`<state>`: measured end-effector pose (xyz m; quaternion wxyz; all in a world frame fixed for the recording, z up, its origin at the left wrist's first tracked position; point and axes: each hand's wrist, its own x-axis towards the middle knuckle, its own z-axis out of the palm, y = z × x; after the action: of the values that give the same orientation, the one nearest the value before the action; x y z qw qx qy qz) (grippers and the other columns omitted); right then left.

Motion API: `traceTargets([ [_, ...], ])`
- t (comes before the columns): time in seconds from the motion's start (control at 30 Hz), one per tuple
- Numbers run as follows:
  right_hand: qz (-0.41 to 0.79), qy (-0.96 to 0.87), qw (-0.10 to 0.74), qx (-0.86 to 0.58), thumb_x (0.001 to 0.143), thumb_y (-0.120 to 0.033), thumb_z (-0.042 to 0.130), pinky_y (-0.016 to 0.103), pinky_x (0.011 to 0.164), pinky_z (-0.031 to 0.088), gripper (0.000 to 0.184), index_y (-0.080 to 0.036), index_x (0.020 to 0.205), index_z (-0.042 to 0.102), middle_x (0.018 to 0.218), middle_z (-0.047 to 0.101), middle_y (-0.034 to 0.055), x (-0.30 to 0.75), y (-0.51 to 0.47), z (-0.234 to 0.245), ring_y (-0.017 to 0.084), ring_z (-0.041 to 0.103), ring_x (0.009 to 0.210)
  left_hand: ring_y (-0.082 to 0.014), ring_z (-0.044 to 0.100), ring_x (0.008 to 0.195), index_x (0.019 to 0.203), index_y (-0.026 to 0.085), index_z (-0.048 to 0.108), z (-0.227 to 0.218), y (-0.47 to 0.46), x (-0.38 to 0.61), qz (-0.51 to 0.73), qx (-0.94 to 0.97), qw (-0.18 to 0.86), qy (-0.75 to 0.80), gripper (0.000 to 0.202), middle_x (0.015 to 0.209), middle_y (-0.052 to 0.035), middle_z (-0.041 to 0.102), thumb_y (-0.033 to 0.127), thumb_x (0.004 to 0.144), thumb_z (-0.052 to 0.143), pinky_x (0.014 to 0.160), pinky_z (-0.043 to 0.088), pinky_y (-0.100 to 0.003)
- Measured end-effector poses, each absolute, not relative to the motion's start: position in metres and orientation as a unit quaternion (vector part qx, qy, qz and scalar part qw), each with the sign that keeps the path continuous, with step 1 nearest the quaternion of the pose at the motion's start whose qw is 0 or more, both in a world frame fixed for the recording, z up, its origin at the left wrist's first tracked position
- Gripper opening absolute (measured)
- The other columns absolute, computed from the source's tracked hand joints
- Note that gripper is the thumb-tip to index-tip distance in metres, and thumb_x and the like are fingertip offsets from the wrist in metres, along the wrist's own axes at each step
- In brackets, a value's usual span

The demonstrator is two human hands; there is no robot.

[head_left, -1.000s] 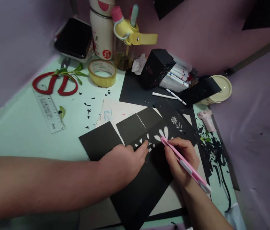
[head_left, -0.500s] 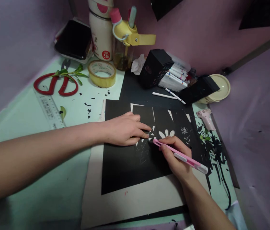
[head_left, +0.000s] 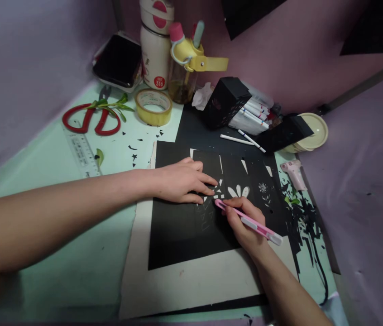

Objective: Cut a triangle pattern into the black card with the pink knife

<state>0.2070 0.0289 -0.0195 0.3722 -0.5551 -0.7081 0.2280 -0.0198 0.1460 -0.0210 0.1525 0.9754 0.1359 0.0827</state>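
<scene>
Black card [head_left: 174, 231] lay flat on a pale board [head_left: 191, 287], near the near edge of the desk [head_left: 83, 271]. Its angle had just changed: a second earlier it sat askew, one corner aimed at the near edge; at this look its sides ran roughly with the board's. My reading: the turn suited the angle of the next cuts.

Left to right. Toward the desk's left edge: red-handled scissors [head_left: 88, 120], a clear ruler [head_left: 82, 149] running under one loop, both untouched. Black scraps [head_left: 134, 157] scattered beside them.

Left hand [head_left: 184, 183] palm down on the card, fingers somewhat apart, nothing held; earlier it rested more side-on. Likely steadied the sheet better that way.

Small angular cut-outs [head_left: 219, 190] just beyond its fingertips. Tip of a pink cutter [head_left: 250, 222] just beside them; blade too small to make out. A second before, that tip was by the petal cut-outs [head_left: 238, 192], so work had probably shifted to the angular group. Right hand [head_left: 251, 239] clamped on the cutter, pen-fashion.

Toward the desk's right edge: a pink trigger-shaped tool [head_left: 293, 174] and tangled black offcuts [head_left: 308, 222].
</scene>
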Motion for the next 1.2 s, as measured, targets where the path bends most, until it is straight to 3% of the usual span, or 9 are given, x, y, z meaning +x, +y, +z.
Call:
traceTargets([
  [0.4, 0.204, -0.767, 0.35, -0.497, 0.088, -0.013, 0.058, 0.021, 0.06, 0.051, 0.009, -0.021, 0.089, 0.064, 0.08, 0.071, 0.001, 0.2078, 0.0298, -0.0226, 0.012, 0.066, 0.064, -0.0234, 0.049, 0.098, 0.126, 0.034, 0.065, -0.0213, 0.1453, -0.0206, 0.087, 0.975, 0.152, 0.134, 0.032, 0.144, 0.0016, 0.054, 0.043, 0.097, 0.055, 0.083, 0.03, -0.037],
  [0.73, 0.13, -0.824, 0.326, -0.445, 0.086, -0.005, 0.056, 0.025, 0.059, 0.052, 0.017, -0.022, 0.087, 0.059, 0.073, 0.064, 0.0017, 0.2081, 0.0287, -0.0251, 0.014, 0.064, 0.065, -0.0232, 0.05, 0.099, 0.125, 0.036, 0.065, -0.0206, 0.1449, -0.0209, 0.089, 0.972, 0.168, 0.14, 0.032, 0.143, 0.0015, 0.056, 0.043, 0.095, 0.057, 0.084, 0.031, -0.036],
  [1.2, 0.126, -0.832, 0.328, -0.43, 0.084, -0.003, 0.055, 0.025, 0.055, 0.049, 0.019, -0.022, 0.081, 0.056, 0.069, 0.061, 0.0009, 0.2103, 0.0245, -0.0243, 0.014, 0.061, 0.06, -0.0238, 0.049, 0.101, 0.129, 0.033, 0.063, -0.0209, 0.1451, -0.0213, 0.076, 0.976, 0.149, 0.137, 0.034, 0.145, 0.0018, 0.053, 0.044, 0.098, 0.053, 0.084, 0.03, -0.037],
])
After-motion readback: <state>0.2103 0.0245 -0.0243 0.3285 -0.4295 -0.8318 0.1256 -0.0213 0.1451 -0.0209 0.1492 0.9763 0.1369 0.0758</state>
